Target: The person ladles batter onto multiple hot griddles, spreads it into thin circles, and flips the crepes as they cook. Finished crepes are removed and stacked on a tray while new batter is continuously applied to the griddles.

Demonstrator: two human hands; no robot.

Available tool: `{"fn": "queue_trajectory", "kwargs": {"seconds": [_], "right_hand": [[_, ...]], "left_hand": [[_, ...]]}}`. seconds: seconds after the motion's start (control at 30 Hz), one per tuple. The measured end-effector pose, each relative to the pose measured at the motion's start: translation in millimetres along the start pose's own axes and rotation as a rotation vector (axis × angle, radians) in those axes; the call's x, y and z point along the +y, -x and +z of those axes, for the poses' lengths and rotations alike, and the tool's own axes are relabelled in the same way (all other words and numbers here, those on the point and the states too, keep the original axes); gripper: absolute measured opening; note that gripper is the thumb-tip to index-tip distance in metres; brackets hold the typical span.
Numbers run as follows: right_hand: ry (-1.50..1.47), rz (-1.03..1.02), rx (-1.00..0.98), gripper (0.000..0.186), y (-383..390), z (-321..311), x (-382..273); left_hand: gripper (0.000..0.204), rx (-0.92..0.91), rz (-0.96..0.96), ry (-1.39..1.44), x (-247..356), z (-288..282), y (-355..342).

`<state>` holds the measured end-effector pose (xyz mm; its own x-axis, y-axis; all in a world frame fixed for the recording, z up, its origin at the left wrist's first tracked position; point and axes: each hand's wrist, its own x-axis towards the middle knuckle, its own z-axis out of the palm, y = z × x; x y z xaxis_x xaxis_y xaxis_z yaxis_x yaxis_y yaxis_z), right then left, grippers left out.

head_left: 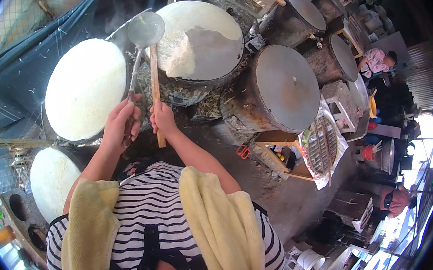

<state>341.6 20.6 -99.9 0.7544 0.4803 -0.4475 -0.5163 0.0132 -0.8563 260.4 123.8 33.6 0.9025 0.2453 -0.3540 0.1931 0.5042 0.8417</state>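
My left hand (123, 121) is closed around the dark handle of a metal ladle (146, 28), its round bowl raised near the far griddle's left edge. In my right hand (164, 119) is a flat wooden stick (155, 78), slanting up beside the ladle; its upper end meets the griddle's edge, and I cannot tell whether it has a blade. A thin pale sheet of batter or flatbread (187, 13) covers part of that griddle (211, 55), with a bunched fold at its lower left and bare grey surface at right. Left of my hands lies a white-covered round griddle (86, 90).
More round griddles on drum stoves stand to the right, one brown-stained (287, 87). A foil-lined tray (323, 146) sits on a wooden stand, with red-handled scissors (243, 151) on the floor nearby. Another pale disc (54, 181) is at lower left. People (377, 62) are farther right.
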Motion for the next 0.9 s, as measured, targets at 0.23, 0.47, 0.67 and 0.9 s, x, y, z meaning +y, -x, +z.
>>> {"fn": "queue_trajectory", "kwargs": {"seconds": [0.23, 0.47, 0.67, 0.9], "right_hand": [[-0.015, 0.074, 0.075, 0.045, 22.2, -102.6, -23.6], [-0.006, 0.004, -0.077, 0.043, 23.3, -94.5, -13.2], [0.315, -0.052, -0.05, 0.041, 11.7, -135.8, -25.9], [0.117, 0.022, -0.084, 0.043, 21.3, -191.6, -54.6]], "left_hand": [[0.039, -0.011, -0.005, 0.024, -13.4, 34.1, 2.2], [0.038, 0.023, 0.021, 0.028, -33.4, 64.4, 8.2], [0.039, 0.083, 0.061, -0.007, -33.7, 90.2, 14.9], [0.036, 0.059, 0.049, 0.042, -52.5, 113.9, 7.1]]}}
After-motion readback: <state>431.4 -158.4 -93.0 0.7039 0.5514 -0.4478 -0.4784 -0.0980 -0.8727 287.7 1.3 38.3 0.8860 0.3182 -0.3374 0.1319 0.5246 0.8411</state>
